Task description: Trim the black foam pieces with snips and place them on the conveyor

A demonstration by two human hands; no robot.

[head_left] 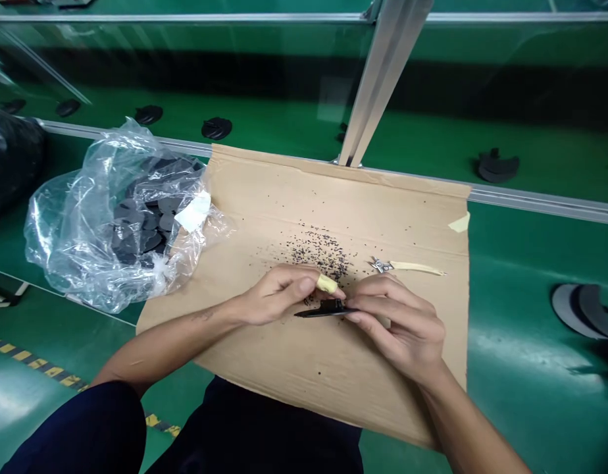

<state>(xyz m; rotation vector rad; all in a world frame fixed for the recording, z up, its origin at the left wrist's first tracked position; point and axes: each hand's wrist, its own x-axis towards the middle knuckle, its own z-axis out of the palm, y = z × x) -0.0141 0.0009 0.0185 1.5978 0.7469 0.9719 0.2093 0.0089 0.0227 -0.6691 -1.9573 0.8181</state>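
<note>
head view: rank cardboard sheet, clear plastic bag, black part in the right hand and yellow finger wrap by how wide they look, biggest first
1. cardboard sheet
2. clear plastic bag
3. black part, one end covered by the right hand
4. yellow finger wrap

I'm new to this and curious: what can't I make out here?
All in the head view:
Black part: right end hidden by the right hand.
Specks: too small to identify.
Dark pieces: uncountable, overlapping and blurred by the clear bag.
Dark bundle: cut off by the left edge.
</note>
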